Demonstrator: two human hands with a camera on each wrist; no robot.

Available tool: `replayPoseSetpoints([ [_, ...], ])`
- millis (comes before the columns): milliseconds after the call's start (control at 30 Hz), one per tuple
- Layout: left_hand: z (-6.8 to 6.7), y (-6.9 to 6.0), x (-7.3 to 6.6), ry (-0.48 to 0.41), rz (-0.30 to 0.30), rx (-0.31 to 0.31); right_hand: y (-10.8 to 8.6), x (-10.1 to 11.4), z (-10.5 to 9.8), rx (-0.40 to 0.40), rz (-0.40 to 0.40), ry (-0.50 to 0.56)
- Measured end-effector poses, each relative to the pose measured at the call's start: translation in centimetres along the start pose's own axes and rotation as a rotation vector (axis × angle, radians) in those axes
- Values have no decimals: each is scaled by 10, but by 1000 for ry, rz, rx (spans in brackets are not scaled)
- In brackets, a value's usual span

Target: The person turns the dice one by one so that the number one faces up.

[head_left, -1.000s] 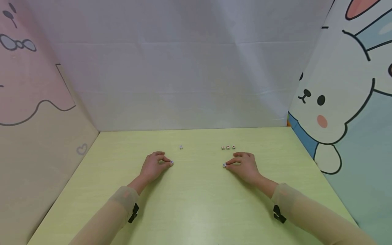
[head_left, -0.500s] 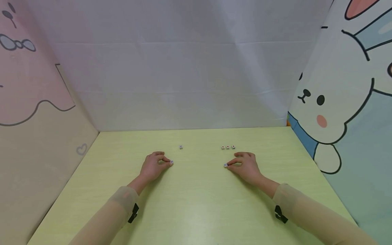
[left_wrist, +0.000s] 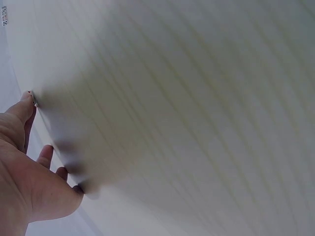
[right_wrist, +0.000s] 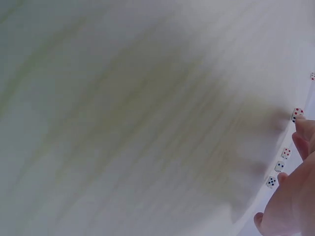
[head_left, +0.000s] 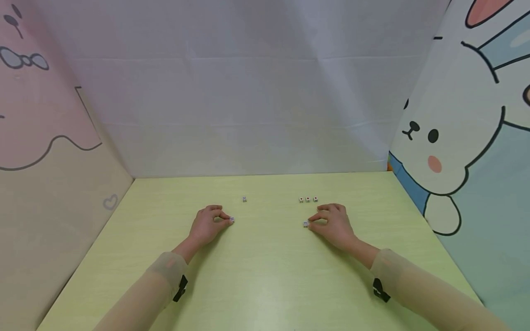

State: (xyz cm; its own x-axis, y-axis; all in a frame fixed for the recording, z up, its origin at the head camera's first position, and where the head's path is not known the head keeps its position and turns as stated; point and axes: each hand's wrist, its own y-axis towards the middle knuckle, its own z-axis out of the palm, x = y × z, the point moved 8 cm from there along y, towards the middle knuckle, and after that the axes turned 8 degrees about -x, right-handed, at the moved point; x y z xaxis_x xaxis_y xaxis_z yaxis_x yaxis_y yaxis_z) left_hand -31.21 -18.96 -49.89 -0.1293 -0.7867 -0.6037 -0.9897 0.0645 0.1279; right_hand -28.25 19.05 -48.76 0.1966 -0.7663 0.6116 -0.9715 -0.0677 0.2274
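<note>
My left hand [head_left: 210, 224] pinches a small white die [head_left: 232, 219] between thumb and forefinger, low over the table. The left wrist view shows only a sliver of that die [left_wrist: 33, 98] at the fingertips. To the right, the thumb and forefinger of my right hand [head_left: 332, 225] pinch another white die [head_left: 305, 224] by its right side. In the right wrist view this die [right_wrist: 298, 114] shows red and blue dots. Beyond the left hand lies a single die [head_left: 244, 199]. Three more dice stand in a short row, its middle die [head_left: 308, 199] just past the right hand.
The pale yellow-green table [head_left: 265, 276] meets a white cloth backdrop [head_left: 256, 115] behind the dice. A pink and beige panel [head_left: 54, 207] rises on the left, a rabbit-print panel [head_left: 488, 184] on the right.
The die at my right fingertips has turned from tilted to squarer and shifted slightly right, along with the right hand. My left hand and the other dice stay in place.
</note>
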Motion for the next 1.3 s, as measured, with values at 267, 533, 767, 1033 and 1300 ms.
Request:
replayPoseSetpoints([
  [267,-1,0,-1,3,4,-1,1,13,-9,-46,-140,-151],
  [533,-1,0,0,-7,-1,-3,3,23,-14,-48,-205,-227],
  [767,0,0,2,-9,-6,-4,5,26,-11,-16,-206,-251],
  [1033,1,1,2,1,-5,-4,8,27,-4,24,-188,-269],
  [1300,0,0,0,0,2,-9,10,26,0,32,-195,-288],
])
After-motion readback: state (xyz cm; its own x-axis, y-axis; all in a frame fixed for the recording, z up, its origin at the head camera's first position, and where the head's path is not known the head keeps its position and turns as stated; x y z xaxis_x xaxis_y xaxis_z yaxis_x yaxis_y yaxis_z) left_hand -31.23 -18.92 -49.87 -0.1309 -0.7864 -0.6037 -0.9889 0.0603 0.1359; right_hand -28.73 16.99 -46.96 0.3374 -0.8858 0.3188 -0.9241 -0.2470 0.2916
